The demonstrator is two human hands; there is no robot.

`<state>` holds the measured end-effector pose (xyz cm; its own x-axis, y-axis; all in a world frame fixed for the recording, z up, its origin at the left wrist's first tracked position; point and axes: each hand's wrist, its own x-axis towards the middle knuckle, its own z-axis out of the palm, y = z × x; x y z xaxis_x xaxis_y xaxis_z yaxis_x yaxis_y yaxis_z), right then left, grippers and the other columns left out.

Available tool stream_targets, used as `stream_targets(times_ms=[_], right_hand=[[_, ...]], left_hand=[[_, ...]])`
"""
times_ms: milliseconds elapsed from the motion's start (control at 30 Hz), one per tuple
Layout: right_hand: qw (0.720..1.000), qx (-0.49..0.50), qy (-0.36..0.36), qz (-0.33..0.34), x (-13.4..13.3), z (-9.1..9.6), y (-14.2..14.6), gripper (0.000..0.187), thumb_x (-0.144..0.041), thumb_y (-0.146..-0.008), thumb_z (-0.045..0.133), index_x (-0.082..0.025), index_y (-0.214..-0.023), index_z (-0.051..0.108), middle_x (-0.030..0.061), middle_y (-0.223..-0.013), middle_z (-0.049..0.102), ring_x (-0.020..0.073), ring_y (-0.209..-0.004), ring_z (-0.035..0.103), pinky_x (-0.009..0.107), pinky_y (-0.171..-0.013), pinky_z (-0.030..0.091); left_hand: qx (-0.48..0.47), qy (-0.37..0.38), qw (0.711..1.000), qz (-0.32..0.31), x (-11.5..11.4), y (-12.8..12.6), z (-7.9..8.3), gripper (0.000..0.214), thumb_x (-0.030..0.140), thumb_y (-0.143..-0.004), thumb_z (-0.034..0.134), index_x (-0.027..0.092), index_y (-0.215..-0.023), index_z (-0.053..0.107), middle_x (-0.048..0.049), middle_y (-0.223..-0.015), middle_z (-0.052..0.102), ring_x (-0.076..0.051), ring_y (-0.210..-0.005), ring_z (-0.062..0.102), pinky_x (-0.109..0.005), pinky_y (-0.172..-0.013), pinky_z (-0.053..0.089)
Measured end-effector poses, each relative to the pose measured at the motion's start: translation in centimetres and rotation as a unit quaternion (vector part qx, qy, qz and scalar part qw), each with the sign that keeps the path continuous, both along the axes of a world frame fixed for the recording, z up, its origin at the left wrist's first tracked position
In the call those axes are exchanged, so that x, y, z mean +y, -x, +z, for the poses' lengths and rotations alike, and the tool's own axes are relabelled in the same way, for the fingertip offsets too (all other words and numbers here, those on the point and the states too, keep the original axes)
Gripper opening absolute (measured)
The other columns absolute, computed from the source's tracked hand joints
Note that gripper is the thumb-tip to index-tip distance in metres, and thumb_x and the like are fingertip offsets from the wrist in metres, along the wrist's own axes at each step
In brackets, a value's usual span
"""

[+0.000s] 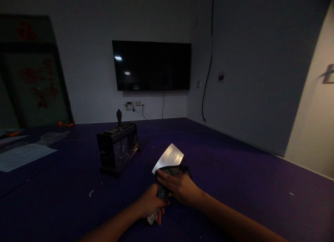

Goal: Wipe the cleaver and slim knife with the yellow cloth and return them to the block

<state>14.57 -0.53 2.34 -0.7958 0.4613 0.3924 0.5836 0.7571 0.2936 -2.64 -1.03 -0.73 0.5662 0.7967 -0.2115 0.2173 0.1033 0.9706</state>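
My left hand (152, 202) is closed around the handle of a broad metal blade (169, 156) that looks like a cleaver. The blade points up and away, its far end bright. A pale handle end (151, 219) shows below my left fingers. My right hand (184, 188) presses a dark grey and black cloth-like piece (173, 170) against the near part of the blade, fingers lying across it. Something dark and patterned (162, 192) sits between the two hands, its kind unclear in the dim light. The middle of the blade is hidden under the cloth-like piece.
On the purple-blue surface stands a black box-shaped case (106, 151) with a see-through side, a dark vase-like object (119, 117) on top. Papers (26, 156) and clear plastic (53, 137) lie at left. A television (153, 66) hangs on the back wall; a black cable (208, 68) runs down the right wall.
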Motion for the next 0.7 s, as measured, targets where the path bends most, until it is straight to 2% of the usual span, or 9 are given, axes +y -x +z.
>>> stream_targets(times_ms=[300,567,700], right_hand=[[1.000,0.004,-0.014,0.010,-0.20,0.38,-0.02,0.055,-0.010,-0.075,0.037,-0.017,-0.129,0.040,0.0097,-0.138,0.032,0.0171,-0.075,0.061,0.029,-0.061,0.047],[1.000,0.007,-0.002,0.009,0.04,0.20,-0.18,0.057,-0.011,-0.074,0.040,-0.018,-0.130,0.038,0.0083,-0.139,0.030,0.0199,-0.086,0.059,0.031,-0.067,0.048],[1.000,0.014,0.016,-0.001,0.14,0.13,-0.25,0.060,-0.009,-0.072,0.041,-0.020,-0.131,0.036,0.0066,-0.140,0.029,0.0209,-0.093,0.058,0.032,-0.073,0.048]], left_hand=[[0.012,0.012,1.000,0.010,-0.21,0.03,0.30,0.033,0.023,-0.067,0.057,0.015,-0.091,0.035,0.0058,-0.047,0.052,-0.013,-0.032,0.051,-0.019,-0.032,0.036],[0.013,0.001,1.000,0.001,0.02,0.10,0.05,0.035,0.021,-0.068,0.055,0.016,-0.096,0.034,0.0068,-0.047,0.051,-0.014,-0.032,0.051,-0.019,-0.032,0.037],[0.015,0.001,1.000,-0.005,0.05,0.16,0.03,0.038,0.026,-0.068,0.058,0.016,-0.095,0.034,0.0068,-0.048,0.051,-0.014,-0.033,0.052,-0.019,-0.032,0.037]])
